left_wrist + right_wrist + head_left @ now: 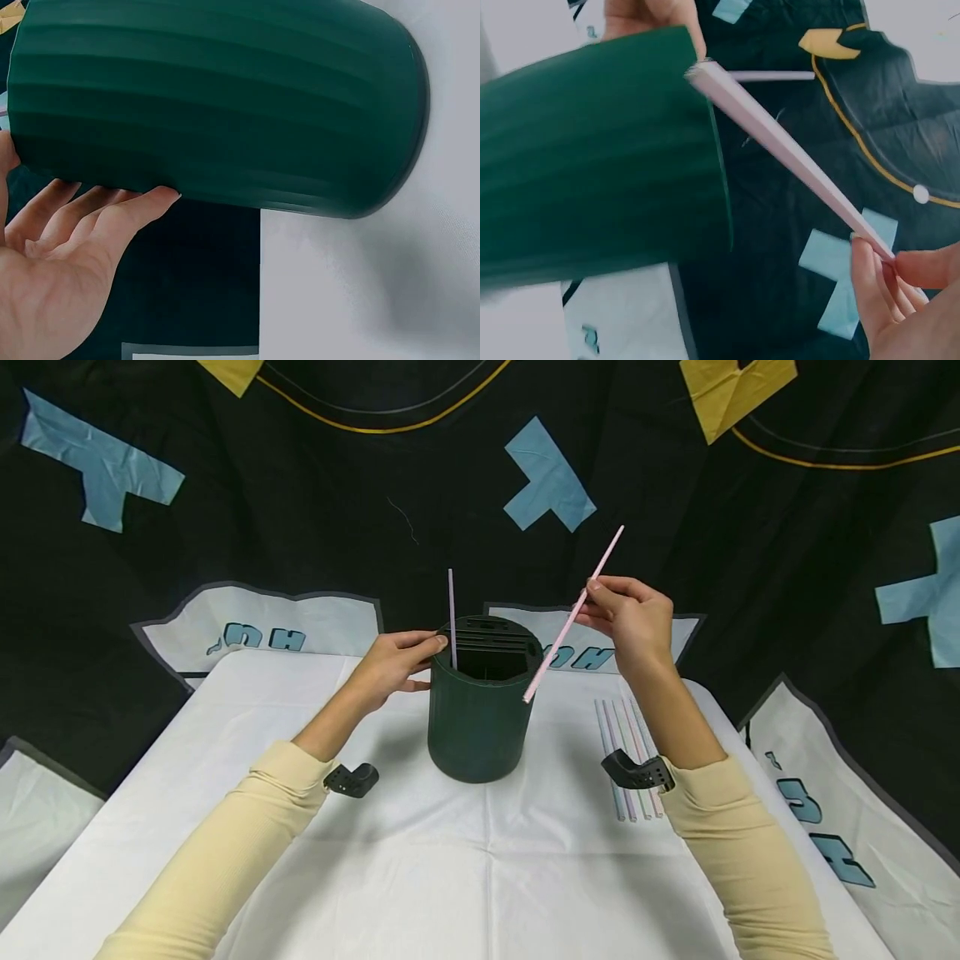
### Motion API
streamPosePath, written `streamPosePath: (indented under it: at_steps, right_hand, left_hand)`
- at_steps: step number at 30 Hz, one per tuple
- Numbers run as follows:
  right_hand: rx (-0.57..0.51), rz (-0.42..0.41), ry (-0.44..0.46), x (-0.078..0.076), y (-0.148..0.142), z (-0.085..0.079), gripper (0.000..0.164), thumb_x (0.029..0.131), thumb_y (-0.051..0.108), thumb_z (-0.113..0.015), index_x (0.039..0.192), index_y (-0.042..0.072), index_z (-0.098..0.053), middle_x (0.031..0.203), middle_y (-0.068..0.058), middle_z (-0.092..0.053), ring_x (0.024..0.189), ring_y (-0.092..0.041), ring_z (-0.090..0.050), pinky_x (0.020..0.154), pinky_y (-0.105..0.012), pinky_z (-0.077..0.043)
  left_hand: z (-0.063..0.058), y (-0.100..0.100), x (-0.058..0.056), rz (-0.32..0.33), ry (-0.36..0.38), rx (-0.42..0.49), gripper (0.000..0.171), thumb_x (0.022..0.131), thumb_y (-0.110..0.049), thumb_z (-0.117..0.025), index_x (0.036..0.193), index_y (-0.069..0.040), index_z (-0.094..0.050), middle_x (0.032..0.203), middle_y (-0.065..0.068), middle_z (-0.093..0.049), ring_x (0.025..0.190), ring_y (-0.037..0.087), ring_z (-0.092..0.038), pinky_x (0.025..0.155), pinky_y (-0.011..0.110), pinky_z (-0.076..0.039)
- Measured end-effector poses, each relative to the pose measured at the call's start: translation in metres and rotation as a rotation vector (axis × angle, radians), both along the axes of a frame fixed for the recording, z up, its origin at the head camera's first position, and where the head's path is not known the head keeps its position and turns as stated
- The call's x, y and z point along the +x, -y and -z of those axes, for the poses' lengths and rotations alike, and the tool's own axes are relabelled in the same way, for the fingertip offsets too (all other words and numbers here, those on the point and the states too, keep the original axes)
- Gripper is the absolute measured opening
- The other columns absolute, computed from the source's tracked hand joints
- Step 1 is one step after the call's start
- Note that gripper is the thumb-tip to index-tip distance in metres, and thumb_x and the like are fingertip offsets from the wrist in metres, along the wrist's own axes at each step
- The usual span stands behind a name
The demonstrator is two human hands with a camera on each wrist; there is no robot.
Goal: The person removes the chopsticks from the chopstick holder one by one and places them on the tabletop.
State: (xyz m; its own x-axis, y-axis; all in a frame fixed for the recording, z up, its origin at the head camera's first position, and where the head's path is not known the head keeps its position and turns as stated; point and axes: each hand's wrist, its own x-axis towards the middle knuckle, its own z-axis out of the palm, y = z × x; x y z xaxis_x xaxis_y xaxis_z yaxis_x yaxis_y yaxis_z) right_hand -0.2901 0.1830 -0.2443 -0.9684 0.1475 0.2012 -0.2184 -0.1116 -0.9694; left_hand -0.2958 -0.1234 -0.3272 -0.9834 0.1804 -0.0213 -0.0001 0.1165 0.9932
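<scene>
A dark green ribbed bin [480, 727] with a slotted, partly open top stands upright on the white table. My left hand [397, 664] holds its left side, thumb at the rim and fingers against the outer wall; in the left wrist view the fingertips touch the green wall [225, 97]. A pale purple straw [452, 610] stands inside, near the left of the opening. Between thumb and fingers my right hand [633, 614] pinches a pink straw [573, 614] near its upper part. Tilted, its lower end is at the bin's right front rim in the head view.
Several pastel straws [626, 752] lie side by side on the table at the right, partly hidden by the right wrist camera [637, 770]. The white cloth [420, 877] covers the table. Behind it hangs a black backdrop [337, 510] with blue and yellow shapes.
</scene>
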Motion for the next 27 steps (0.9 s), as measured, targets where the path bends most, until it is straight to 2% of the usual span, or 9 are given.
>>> streamPosePath:
  at_steps: [4, 8, 11, 15, 18, 24, 27]
  right_hand:
    - [0.114, -0.023, 0.078, -0.003, -0.015, 0.011, 0.032, 0.098, 0.017, -0.068, 0.125, 0.0, -0.067, 0.101, -0.006, -0.074, 0.078, -0.013, -0.075, 0.075, -0.024, -0.062]
    - [0.289, -0.037, 0.16, -0.008, -0.031, 0.027, 0.036, 0.1, 0.02, -0.065, 0.13, 0.0, -0.065, 0.099, 0.001, -0.074, 0.078, -0.009, -0.075, 0.076, -0.023, -0.062]
    - [0.411, -0.062, 0.225, -0.012, -0.042, 0.043, 0.037, 0.101, 0.021, -0.063, 0.132, 0.0, -0.064, 0.104, -0.002, -0.073, 0.078, -0.008, -0.074, 0.078, -0.024, -0.062]
    - [0.502, -0.086, 0.297, -0.017, -0.058, 0.069, 0.038, 0.103, 0.021, -0.061, 0.134, -0.001, -0.062, 0.114, -0.012, -0.068, 0.077, -0.008, -0.073, 0.079, -0.025, -0.062]
    - [0.51, -0.086, 0.31, -0.019, -0.069, 0.088, 0.039, 0.103, 0.019, -0.061, 0.133, -0.005, -0.06, 0.111, -0.011, -0.067, 0.075, -0.007, -0.072, 0.078, -0.025, -0.062]
    - [0.504, -0.079, 0.339, -0.023, -0.086, 0.123, 0.039, 0.102, 0.016, -0.062, 0.131, -0.009, -0.061, 0.089, 0.007, -0.069, 0.07, -0.005, -0.071, 0.072, -0.021, -0.062]
    - [0.508, -0.079, 0.355, -0.024, -0.091, 0.137, 0.038, 0.101, 0.015, -0.063, 0.13, -0.009, -0.061, 0.088, 0.006, -0.071, 0.069, -0.005, -0.071, 0.071, -0.021, -0.062]
  left_hand:
    - [0.0, 0.0, 0.0, -0.002, -0.002, 0.005, 0.047, 0.101, -0.029, -0.064, 0.141, -0.006, -0.058, 0.144, 0.012, -0.06, 0.136, 0.032, -0.055, 0.091, 0.05, -0.059]
    - [-0.001, 0.0, 0.001, -0.003, -0.009, 0.005, 0.046, 0.101, -0.028, -0.064, 0.141, -0.005, -0.058, 0.142, 0.013, -0.061, 0.134, 0.032, -0.057, 0.091, 0.05, -0.059]
    - [-0.001, 0.0, 0.001, -0.001, -0.01, 0.002, 0.046, 0.101, -0.028, -0.064, 0.141, -0.005, -0.058, 0.143, 0.013, -0.06, 0.135, 0.033, -0.056, 0.091, 0.05, -0.059]
    - [-0.001, 0.0, 0.001, 0.006, -0.008, 0.003, 0.048, 0.101, -0.03, -0.064, 0.141, -0.005, -0.058, 0.144, 0.013, -0.059, 0.136, 0.033, -0.055, 0.091, 0.05, -0.059]
    - [-0.001, 0.0, 0.001, 0.005, -0.011, 0.004, 0.048, 0.101, -0.03, -0.064, 0.141, -0.005, -0.058, 0.144, 0.013, -0.059, 0.136, 0.034, -0.055, 0.092, 0.051, -0.059]
    - [-0.001, 0.0, 0.001, -0.005, -0.007, -0.003, 0.047, 0.101, -0.03, -0.065, 0.141, -0.006, -0.059, 0.143, 0.012, -0.06, 0.136, 0.033, -0.055, 0.092, 0.051, -0.059]
    - [-0.001, 0.0, 0.001, -0.006, -0.006, -0.007, 0.047, 0.101, -0.031, -0.065, 0.141, -0.006, -0.059, 0.143, 0.012, -0.06, 0.136, 0.034, -0.055, 0.092, 0.051, -0.059]
